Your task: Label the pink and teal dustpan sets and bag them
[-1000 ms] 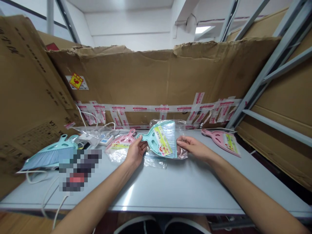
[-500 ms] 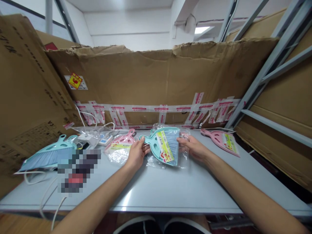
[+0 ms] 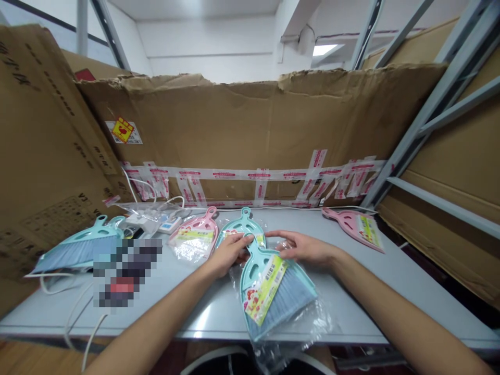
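A mint dustpan and brush set point(image 3: 269, 294) in a clear plastic bag lies tilted in front of me, its blue bristles toward the table's front edge. My left hand point(image 3: 230, 255) is closed on its handle end. My right hand point(image 3: 307, 249) is beside its upper right edge, fingers stretched out and apart; whether the thumb touches the bag I cannot tell. Behind the handle lies another mint dustpan point(image 3: 241, 224), partly covered. Left of it rests a bagged pink dustpan point(image 3: 199, 234).
Another pink dustpan point(image 3: 357, 227) lies at the right. A mint brush set point(image 3: 84, 250), white cables point(image 3: 70, 317), a power strip point(image 3: 170, 224) and a blurred-out object point(image 3: 128, 273) occupy the left. Cardboard point(image 3: 242, 130) walls the back; metal rack bars point(image 3: 414, 133) stand right.
The held set has swung round, its bristle end coming toward me and down. This uncovers the mint dustpan behind it. My right hand has come off the bristle end.
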The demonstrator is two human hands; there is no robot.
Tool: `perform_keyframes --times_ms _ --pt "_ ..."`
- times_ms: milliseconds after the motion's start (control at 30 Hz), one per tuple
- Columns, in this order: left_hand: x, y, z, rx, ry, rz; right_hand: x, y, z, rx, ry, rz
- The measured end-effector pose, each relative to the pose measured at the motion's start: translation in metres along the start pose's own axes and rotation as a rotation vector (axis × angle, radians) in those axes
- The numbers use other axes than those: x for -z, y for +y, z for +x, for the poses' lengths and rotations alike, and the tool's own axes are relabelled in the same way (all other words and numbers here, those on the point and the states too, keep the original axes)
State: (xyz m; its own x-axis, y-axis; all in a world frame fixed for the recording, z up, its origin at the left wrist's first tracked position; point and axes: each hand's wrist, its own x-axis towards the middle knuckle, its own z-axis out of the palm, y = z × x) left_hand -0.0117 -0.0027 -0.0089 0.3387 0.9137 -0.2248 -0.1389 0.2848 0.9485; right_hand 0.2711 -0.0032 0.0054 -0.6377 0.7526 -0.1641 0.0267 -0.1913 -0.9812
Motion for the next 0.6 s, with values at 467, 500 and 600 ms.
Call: perform_keyframes --times_ms 467,500,600 --pt "0.039 0.032 0.011 -0.176 0.29 -0.408 0.094 0.004 -0.014 0.099 0.481 -0.046" --pt "0.044 0.034 0.011 -0.182 0.319 -0.449 0.101 0.007 -0.013 0.089 0.522 -0.126" --pt "0.057 0.041 0.013 -0.235 0.383 -0.583 0.112 0.017 -0.008 0.08 0.616 -0.443"
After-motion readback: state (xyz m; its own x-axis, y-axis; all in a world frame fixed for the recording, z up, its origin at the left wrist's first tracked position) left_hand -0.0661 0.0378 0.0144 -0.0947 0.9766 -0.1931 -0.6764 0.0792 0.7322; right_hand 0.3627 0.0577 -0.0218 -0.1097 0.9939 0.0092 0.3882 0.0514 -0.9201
